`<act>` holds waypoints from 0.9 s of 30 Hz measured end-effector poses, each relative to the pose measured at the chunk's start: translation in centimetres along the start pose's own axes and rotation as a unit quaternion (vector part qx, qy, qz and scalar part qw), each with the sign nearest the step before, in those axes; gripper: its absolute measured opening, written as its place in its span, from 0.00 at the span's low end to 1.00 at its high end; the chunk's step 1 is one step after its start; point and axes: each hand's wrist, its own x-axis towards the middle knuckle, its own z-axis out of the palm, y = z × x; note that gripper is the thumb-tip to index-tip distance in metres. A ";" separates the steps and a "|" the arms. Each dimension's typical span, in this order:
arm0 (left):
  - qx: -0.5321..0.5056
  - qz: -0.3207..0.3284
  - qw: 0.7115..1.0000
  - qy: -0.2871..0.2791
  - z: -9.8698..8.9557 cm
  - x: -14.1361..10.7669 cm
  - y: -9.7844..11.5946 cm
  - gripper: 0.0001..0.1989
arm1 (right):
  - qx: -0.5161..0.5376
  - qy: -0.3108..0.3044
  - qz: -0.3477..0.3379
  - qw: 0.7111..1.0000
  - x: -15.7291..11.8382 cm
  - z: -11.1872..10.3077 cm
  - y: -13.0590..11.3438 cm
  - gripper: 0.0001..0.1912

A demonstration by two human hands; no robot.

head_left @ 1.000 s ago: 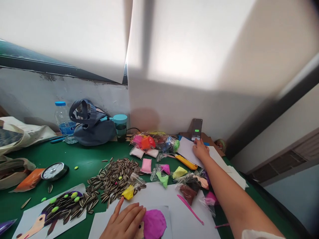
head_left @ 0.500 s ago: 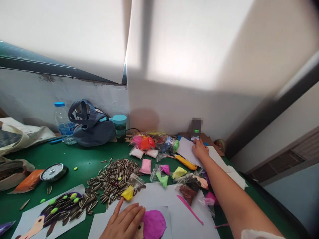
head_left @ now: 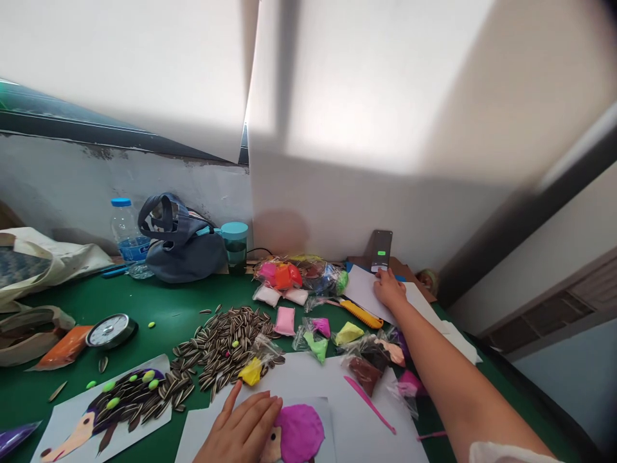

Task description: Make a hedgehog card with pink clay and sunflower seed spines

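My left hand (head_left: pixel 243 427) lies flat with fingers spread on white paper (head_left: pixel 315 370), over the left side of a picture with a round magenta clay shape (head_left: pixel 301 432). My right hand (head_left: pixel 389 289) reaches far forward and touches the lower edge of a phone (head_left: pixel 382 251) that leans upright on the wall; its finger positions are partly hidden. A heap of striped sunflower seeds (head_left: pixel 236 337) is left of centre. At the lower left lies a finished-looking hedgehog picture (head_left: pixel 116 411) with seeds and green dots. A pink tool (head_left: pixel 370 405) rests on the paper.
Bagged clay (head_left: pixel 285 312) in several colours and a yellow cutter (head_left: pixel 361 313) lie mid-table. Behind stand a water bottle (head_left: pixel 129 241), a blue bag (head_left: pixel 186 254) and a teal-lidded cup (head_left: pixel 236 247). A round dial (head_left: pixel 112 331) and an orange packet (head_left: pixel 64 349) are at left.
The view has shifted slightly, so the table items sit a little further right. Both hands remain in nearly the same places.
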 end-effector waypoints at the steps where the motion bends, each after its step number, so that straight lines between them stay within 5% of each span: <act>1: 0.003 0.003 1.000 0.001 -0.2 0.1 0.0 0.33 | 0.000 -0.001 0.001 1.000 0.0 0.0 0.0 0.23; 8: 0.007 -0.014 1.000 -0.005 -1.0 0.5 0.6 0.31 | 0.005 -0.016 0.002 1.000 0.5 -1.0 0.0 0.22; 16: -0.024 -0.052 0.998 -0.022 -1.1 -0.5 1.4 0.36 | 0.049 0.023 0.004 0.999 -2.1 -5.8 -1.7 0.23; 20: -0.054 -0.088 0.994 -0.041 -0.9 -1.0 1.7 0.36 | 0.090 0.034 -0.041 0.995 -8.6 -7.3 -4.3 0.21; 27: -0.106 -0.127 0.983 -0.084 -1.1 -1.0 2.2 0.39 | 0.239 0.009 -0.258 0.936 -26.5 -6.3 -10.2 0.12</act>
